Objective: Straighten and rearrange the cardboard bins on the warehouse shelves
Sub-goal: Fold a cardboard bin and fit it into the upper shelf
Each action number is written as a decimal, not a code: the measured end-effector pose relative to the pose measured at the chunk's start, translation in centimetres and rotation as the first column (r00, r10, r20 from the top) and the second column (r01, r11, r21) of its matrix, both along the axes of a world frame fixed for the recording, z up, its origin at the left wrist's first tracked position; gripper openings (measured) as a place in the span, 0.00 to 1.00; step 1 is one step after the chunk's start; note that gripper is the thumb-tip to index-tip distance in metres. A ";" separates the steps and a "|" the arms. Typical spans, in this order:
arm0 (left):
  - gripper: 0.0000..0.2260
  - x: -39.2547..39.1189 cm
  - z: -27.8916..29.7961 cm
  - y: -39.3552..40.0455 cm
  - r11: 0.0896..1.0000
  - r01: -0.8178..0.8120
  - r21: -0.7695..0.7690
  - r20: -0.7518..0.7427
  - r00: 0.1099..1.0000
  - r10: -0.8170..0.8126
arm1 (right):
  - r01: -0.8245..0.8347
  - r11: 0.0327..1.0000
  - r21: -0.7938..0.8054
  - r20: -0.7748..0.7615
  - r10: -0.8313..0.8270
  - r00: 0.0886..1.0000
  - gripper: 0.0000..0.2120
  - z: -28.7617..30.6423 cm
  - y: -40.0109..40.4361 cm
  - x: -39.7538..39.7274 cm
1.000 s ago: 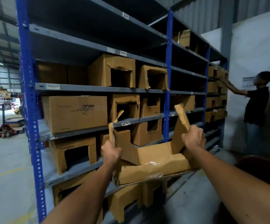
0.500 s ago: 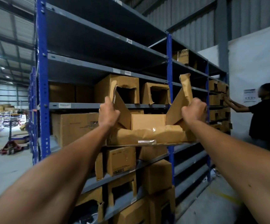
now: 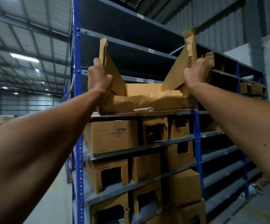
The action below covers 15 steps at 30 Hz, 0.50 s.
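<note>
Brown bin (image 3: 145, 97), blue uprights (image 3: 78, 126)

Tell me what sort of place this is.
Most likely a warehouse or stockroom. Tall blue-and-grey steel racking carries rows of cardboard bins with cut-out fronts, and a corrugated metal roof with strip lights spans a wide concrete floor. Both hands hold a worn bin at a shelf.

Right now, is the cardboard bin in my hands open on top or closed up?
Open on top. The cardboard bin has two side flaps standing up; the left hand and right hand each grip one.
</note>
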<state>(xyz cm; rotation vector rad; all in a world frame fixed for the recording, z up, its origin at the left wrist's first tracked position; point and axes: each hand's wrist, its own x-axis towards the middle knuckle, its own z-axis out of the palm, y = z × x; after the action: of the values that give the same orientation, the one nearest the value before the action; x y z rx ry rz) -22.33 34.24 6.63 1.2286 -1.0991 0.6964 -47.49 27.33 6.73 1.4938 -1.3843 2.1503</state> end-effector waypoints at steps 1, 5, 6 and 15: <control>0.13 0.4 0.5 0.6 1.000 -0.021 -0.010 0.007 1.000 0.021 | -0.011 1.000 -0.011 0.008 0.011 1.000 0.11 0.4 0.1 0.6; 0.16 2.1 1.4 2.4 0.996 -0.086 0.003 0.074 0.994 0.085 | -0.075 0.997 -0.023 0.035 0.076 0.997 0.12 0.5 0.3 3.3; 0.16 2.6 1.3 2.8 0.994 -0.107 0.008 0.086 0.991 0.106 | -0.098 0.995 -0.013 0.048 0.099 0.994 0.12 0.4 0.4 4.0; 0.16 5.8 -0.1 4.7 0.983 -0.184 0.014 0.083 0.980 0.182 | -0.250 0.968 -0.016 0.090 0.251 0.964 0.11 -0.9 -0.8 8.0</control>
<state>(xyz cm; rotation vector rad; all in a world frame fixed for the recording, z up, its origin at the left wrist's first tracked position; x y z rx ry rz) -16.51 38.92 6.54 1.3417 -1.0711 0.8833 -39.48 26.58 5.82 1.6688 -1.2760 2.3964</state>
